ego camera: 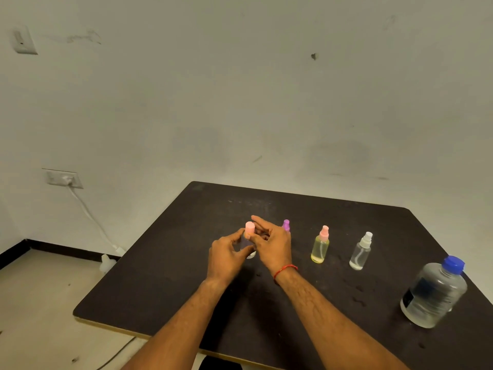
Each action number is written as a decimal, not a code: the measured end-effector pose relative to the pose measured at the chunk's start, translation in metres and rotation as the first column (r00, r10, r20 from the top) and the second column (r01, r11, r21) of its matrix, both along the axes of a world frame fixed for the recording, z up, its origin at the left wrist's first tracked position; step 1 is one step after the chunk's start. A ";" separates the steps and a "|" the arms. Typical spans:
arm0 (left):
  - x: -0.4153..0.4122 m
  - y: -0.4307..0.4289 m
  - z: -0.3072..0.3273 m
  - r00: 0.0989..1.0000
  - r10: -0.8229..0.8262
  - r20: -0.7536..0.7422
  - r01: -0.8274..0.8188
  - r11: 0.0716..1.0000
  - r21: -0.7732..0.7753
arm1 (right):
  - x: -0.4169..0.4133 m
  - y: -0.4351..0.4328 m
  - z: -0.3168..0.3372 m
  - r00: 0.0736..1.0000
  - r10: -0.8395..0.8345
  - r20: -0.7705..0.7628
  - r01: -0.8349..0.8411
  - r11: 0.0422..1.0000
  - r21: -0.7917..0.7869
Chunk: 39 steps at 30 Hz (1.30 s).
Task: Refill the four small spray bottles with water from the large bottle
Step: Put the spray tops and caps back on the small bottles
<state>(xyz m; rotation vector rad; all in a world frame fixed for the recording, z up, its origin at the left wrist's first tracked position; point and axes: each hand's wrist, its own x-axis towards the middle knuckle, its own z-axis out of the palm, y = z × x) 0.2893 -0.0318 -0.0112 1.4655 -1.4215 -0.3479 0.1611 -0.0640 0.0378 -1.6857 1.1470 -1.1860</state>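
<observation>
Your left hand (226,256) is curled round the body of the leftmost spray bottle (250,253), thumb on one side and fingers on the other, holding it upright on the table (186,276) so it cannot turn. Your right hand (274,243) pinches the pink cap (250,227) from the side with the thumb and bent fingers, the index finger held straight above it. This two-hand hold suits removing the cap, judged to be the step in hand. The purple-capped bottle (286,225), partly hidden behind your right hand, the yellow bottle (320,248) and the clear bottle (360,255) stand in a row to the right, all closed. The large bottle (433,295) stands nearer you at far right, within right-hand reach, its blue cap (453,264) on.
</observation>
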 end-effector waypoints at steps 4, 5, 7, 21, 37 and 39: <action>0.003 -0.005 -0.001 1.000 0.012 -0.015 -0.011 0.999 0.034 | -0.006 0.000 -0.008 0.999 -0.021 -0.024 0.021 1.000 0.009; 0.004 -0.007 -0.003 0.999 0.017 -0.031 -0.016 0.999 0.037 | -0.008 0.001 -0.011 0.999 -0.036 -0.024 0.036 0.999 0.010; 0.004 -0.013 -0.004 0.998 0.024 -0.059 -0.021 0.999 0.047 | -0.013 0.002 -0.017 0.998 -0.051 -0.032 0.051 0.999 0.002; -0.004 -0.045 -0.011 0.995 0.092 -0.030 -0.082 0.968 0.235 | -0.041 0.002 -0.039 0.990 -0.118 -0.077 0.123 0.991 0.060; -0.008 -0.054 -0.018 0.996 0.085 -0.017 -0.077 0.961 0.265 | -0.055 -0.003 -0.046 0.989 -0.143 -0.045 0.147 0.985 0.095; -0.008 -0.053 -0.019 0.997 0.072 -0.014 -0.066 0.961 0.269 | -0.056 -0.002 -0.047 0.988 -0.147 -0.044 0.151 0.984 0.095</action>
